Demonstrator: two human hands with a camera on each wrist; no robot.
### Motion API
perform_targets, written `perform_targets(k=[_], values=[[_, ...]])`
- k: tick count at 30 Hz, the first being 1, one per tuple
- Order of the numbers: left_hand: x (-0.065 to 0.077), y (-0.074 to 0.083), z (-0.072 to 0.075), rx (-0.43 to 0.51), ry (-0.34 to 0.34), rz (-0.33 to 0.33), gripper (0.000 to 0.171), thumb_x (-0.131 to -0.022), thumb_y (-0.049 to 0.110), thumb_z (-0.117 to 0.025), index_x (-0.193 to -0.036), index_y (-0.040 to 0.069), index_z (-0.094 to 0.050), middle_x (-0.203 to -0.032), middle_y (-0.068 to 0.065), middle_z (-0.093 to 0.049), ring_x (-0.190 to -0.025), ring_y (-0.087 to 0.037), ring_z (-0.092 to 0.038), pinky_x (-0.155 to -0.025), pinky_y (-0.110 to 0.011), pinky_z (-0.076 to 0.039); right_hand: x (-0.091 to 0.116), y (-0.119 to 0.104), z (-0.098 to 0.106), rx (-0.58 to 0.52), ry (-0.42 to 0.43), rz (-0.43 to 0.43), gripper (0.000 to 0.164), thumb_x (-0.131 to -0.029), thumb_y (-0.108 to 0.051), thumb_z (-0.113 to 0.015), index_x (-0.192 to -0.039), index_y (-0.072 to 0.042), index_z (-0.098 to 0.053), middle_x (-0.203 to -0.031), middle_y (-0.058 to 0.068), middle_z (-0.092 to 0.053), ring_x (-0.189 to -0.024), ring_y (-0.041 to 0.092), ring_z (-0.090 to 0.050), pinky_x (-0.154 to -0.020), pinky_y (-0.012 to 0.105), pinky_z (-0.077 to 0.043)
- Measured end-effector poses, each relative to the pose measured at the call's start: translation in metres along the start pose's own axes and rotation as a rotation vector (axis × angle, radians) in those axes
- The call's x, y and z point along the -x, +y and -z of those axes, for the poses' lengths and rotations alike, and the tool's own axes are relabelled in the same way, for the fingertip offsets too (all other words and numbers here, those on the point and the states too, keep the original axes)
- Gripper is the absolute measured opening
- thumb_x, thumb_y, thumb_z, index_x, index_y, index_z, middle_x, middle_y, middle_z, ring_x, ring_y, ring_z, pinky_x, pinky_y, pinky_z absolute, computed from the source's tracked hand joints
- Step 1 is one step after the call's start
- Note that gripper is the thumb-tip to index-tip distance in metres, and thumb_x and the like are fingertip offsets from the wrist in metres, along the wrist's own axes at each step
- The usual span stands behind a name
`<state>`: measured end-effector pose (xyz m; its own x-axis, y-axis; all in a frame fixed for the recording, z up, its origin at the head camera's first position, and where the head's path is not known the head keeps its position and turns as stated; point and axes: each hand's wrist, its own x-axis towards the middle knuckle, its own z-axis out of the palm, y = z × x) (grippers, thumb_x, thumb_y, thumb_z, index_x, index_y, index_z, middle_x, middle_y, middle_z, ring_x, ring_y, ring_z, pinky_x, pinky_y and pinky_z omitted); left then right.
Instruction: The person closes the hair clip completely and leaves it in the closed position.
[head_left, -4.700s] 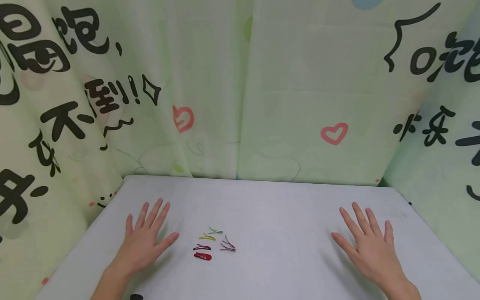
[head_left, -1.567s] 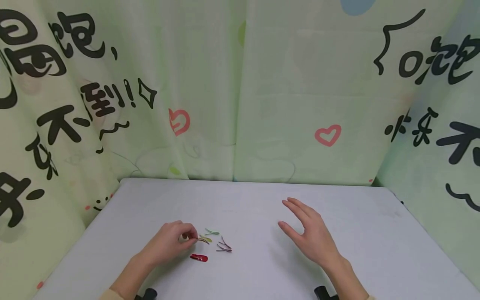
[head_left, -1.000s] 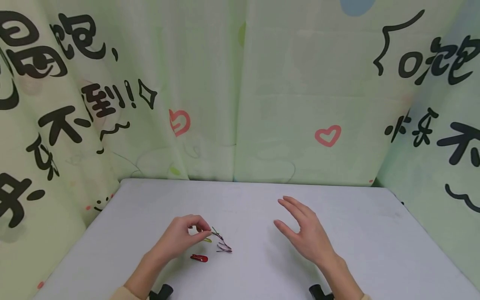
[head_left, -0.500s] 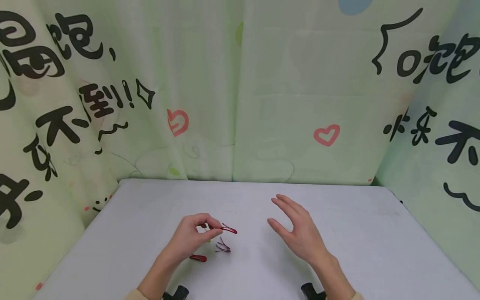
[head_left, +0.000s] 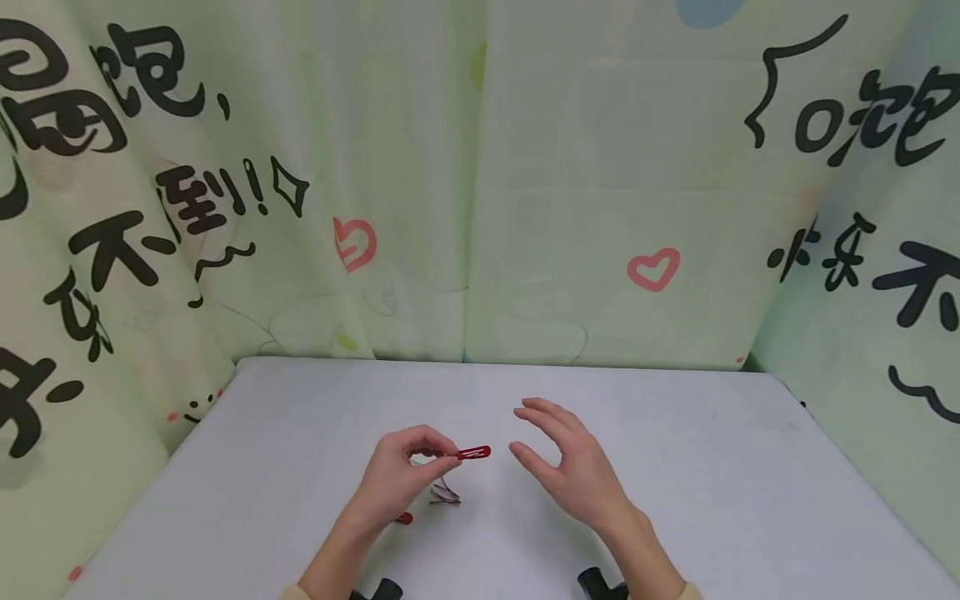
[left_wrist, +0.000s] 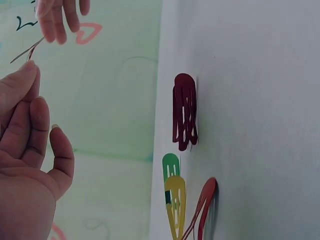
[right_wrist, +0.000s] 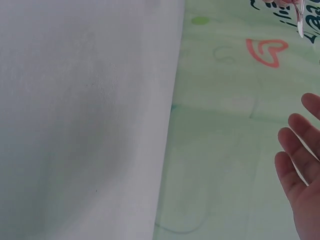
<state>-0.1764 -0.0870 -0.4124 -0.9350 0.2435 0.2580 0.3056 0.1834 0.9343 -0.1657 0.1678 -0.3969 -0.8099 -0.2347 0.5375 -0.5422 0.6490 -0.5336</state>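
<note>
Pinching a red hair clip [head_left: 474,452] at its left end, the fingers of the left hand [head_left: 408,465] were drawn in against the thumb, and the clip was held raised above the desk [head_left: 315,400] with its free end directed to the right. Just beyond that end, the right hand [head_left: 573,471] was poised with its fingers lightly bent and its thumb set well apart from them; nothing was gripped by it, and a narrow gap was left between its thumb tip and the clip. In the left wrist view, the held clip was seen nearly edge-on, its arms parted.

On the desk, a dark maroon clip [left_wrist: 185,112] was laid farthest right of the loose ones; whether one clip or two overlapped there could not be told. A green clip [left_wrist: 170,162] was seen partly behind a yellow clip [left_wrist: 175,197], and a second red clip [head_left: 405,518] was placed nearer, partly screened by the left wrist.

The desk's far edge was backed by a pale green curtain [head_left: 562,167], well beyond both hands. Broad stretches of white surface were spread to the right of the right hand and to the left of the left forearm, as far as the slanting side edges.
</note>
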Motion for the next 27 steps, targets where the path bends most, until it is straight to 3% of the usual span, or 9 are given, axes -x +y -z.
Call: perform_targets(k=[7,15,21,27], values=[[0.000,0.001,-0.005,0.009,0.016,-0.002,0.015,-0.085,0.004,-0.080,-0.089,0.018,-0.076,-0.083,0.004,-0.071,-0.086,-0.020,-0.065,-0.082,-0.041,-0.050,0.001,-0.005,-0.005,-0.080,-0.038,0.012,0.038,-0.088,-0.018,-0.080,-0.125,-0.015,-0.069,-0.126,-0.007,-0.065,-0.115,0.018,-0.061,-0.094,0.044,-0.051],[0.000,0.006,-0.009,-0.005,0.020,-0.014,0.012,-0.086,0.006,-0.080,-0.091,0.016,-0.076,-0.085,0.004,-0.071,-0.088,-0.020,-0.062,-0.083,-0.041,-0.048,0.002,-0.008,-0.012,-0.168,-0.029,0.087,0.033,-0.087,-0.009,-0.080,-0.117,-0.014,-0.070,-0.111,-0.007,-0.070,-0.095,0.014,-0.065,-0.081,0.035,-0.054],[0.000,0.008,-0.011,-0.002,0.014,-0.022,0.012,-0.086,0.006,-0.080,-0.092,0.016,-0.075,-0.086,0.004,-0.070,-0.089,-0.019,-0.061,-0.079,-0.037,-0.049,0.003,-0.011,-0.017,-0.243,-0.058,0.059,0.024,-0.088,-0.009,-0.079,-0.110,-0.013,-0.071,-0.103,-0.011,-0.070,-0.089,0.011,-0.066,-0.077,0.031,-0.055],[0.001,0.006,-0.010,-0.023,0.003,-0.038,0.013,-0.087,0.007,-0.079,-0.093,0.017,-0.075,-0.086,0.006,-0.069,-0.089,-0.018,-0.060,-0.088,-0.044,-0.047,0.003,-0.012,-0.019,-0.300,-0.065,0.041,0.014,-0.091,-0.011,-0.077,-0.102,-0.017,-0.072,-0.093,-0.011,-0.070,-0.083,0.008,-0.064,-0.073,0.030,-0.054]])
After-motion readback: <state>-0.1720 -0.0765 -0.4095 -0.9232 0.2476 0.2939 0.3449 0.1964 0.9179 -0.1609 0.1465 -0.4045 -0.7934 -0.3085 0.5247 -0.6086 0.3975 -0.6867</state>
